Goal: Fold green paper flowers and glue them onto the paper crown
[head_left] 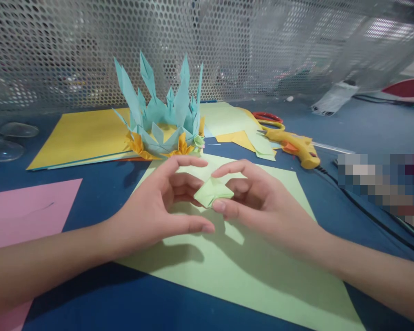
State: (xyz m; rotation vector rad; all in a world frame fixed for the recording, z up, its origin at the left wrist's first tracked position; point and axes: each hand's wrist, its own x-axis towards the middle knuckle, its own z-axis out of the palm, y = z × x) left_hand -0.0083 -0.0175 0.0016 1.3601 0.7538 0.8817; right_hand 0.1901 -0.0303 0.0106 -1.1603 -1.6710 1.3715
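A pixelated patch masks the far right, and both forearms run out of frame. The small folded pale-green paper piece [212,191] hangs over the large pale-green paper sheet [248,271], between both hands. The right hand [262,202] pinches it, forefinger on top and thumb beneath. The left hand [158,207] gapes in a wide C, and it's hard to tell whether its curled fingers touch the piece.
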